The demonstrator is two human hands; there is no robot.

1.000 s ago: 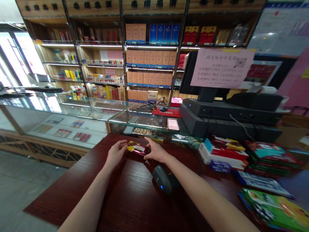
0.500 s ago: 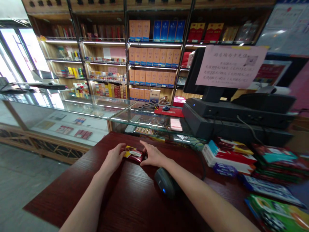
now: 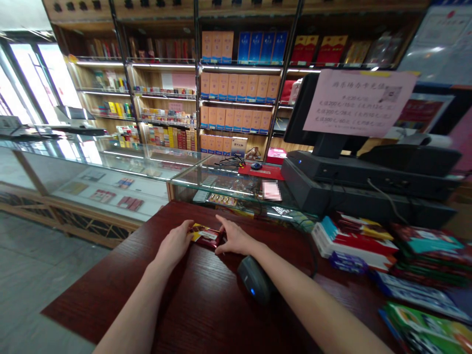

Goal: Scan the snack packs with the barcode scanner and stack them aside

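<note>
Left hand (image 3: 174, 242) and right hand (image 3: 234, 238) narrowly clasp a red-and-gold packet (image 3: 206, 235), its ends hidden by fingers, above a dark wooden counter (image 3: 199, 305); beyond, a pixelated pink card (image 3: 272, 191) sits at a glass display case (image 3: 216, 189).

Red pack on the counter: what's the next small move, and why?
Probably lift the red-and-gold pack toward the barcode scanner: the left hand and right hand both touch its ends, and the scanner lies right beside the right hand.
</note>
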